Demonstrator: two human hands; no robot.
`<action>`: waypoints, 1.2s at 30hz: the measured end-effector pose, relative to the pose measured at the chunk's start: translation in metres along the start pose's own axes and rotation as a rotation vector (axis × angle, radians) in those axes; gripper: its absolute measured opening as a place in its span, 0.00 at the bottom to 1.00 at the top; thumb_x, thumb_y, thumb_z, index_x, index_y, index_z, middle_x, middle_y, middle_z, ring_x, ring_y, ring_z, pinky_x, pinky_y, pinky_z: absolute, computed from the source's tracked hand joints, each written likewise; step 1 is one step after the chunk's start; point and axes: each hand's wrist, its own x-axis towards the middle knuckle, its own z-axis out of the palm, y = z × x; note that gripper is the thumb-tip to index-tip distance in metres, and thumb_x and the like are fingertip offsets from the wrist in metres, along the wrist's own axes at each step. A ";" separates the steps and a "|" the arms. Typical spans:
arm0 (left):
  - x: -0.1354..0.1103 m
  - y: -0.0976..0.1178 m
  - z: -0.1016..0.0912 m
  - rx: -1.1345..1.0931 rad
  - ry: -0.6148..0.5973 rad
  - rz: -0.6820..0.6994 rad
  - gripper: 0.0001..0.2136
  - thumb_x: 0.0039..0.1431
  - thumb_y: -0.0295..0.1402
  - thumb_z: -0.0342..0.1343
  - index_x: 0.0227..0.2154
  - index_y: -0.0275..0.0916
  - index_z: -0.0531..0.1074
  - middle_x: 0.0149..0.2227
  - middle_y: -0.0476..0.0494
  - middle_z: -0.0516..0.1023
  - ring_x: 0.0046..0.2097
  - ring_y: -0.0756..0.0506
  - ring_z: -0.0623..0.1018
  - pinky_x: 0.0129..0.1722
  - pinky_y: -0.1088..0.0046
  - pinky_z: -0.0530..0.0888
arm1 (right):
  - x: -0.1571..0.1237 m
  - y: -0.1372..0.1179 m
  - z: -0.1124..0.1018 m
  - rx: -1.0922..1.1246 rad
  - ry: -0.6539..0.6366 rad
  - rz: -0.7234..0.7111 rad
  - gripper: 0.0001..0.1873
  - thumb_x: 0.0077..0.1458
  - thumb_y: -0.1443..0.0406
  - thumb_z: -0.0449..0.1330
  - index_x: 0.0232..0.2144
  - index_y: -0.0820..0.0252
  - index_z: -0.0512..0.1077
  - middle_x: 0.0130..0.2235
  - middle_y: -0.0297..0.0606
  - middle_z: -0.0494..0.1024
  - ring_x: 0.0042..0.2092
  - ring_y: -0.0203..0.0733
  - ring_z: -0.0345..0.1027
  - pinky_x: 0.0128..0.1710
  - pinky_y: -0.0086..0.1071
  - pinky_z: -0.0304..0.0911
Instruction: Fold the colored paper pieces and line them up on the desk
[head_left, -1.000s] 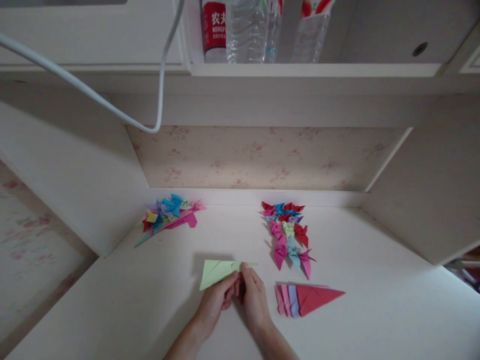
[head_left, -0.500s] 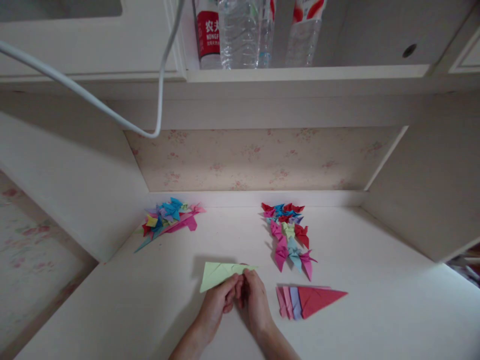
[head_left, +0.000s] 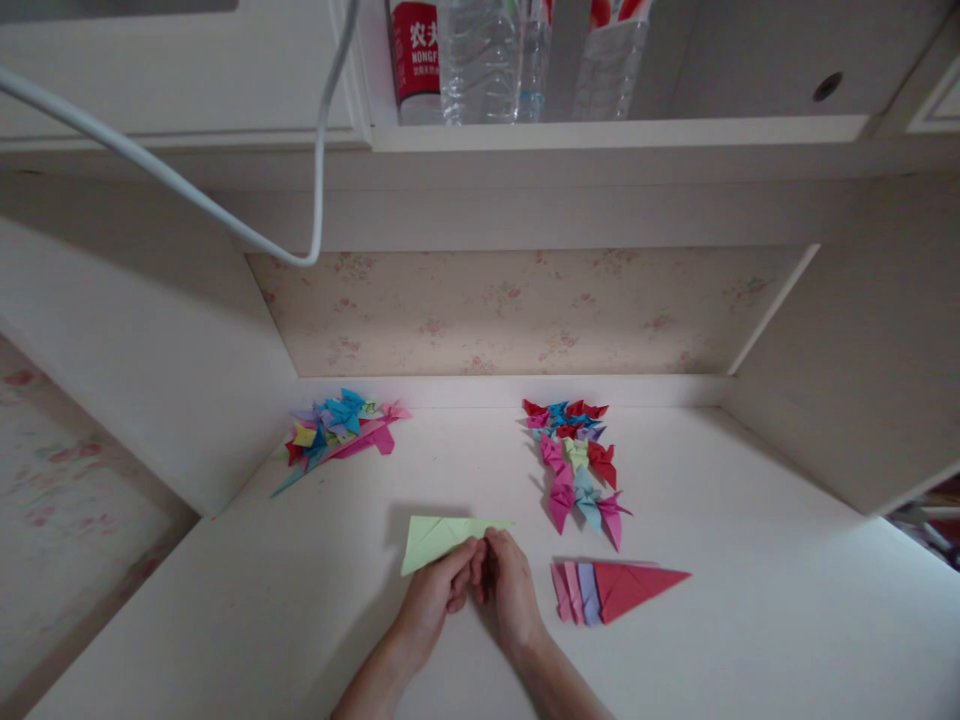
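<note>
A folded sheet of light green origami paper (head_left: 435,540) is held between my two hands above the white desktop. My left hand (head_left: 435,595) pinches its lower edge, thumb on top and fingers curled beneath. Close beside it, my right hand (head_left: 510,585) grips the narrow right end between thumb and fingers. The fingertips of both hands nearly meet, and the paper's tip is partly hidden by them. To the right of my hands lies a fanned row of folded paper pieces, with a red folded triangle (head_left: 637,590) on top of purple and pink ones.
Several folded paper cranes (head_left: 577,470) stand grouped at the back right of the desk (head_left: 247,620). Another colourful heap of folded paper (head_left: 341,425) lies at the back left. Plastic bottles (head_left: 480,65) fill a shelf above, and a white cable (head_left: 195,205) hangs at upper left.
The view has tipped slightly, so the scene sits a little higher. Both hands keep nearly the same grip on the green paper, with only a tiny shift of the fingers.
</note>
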 end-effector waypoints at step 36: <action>-0.013 0.007 0.001 0.314 -0.038 0.159 0.21 0.48 0.51 0.60 0.32 0.34 0.75 0.19 0.57 0.55 0.20 0.55 0.54 0.18 0.77 0.50 | -0.067 -0.107 -0.154 -0.156 0.572 0.055 0.17 0.42 0.55 0.68 0.27 0.62 0.72 0.27 0.36 0.76 0.26 0.34 0.67 0.25 0.26 0.63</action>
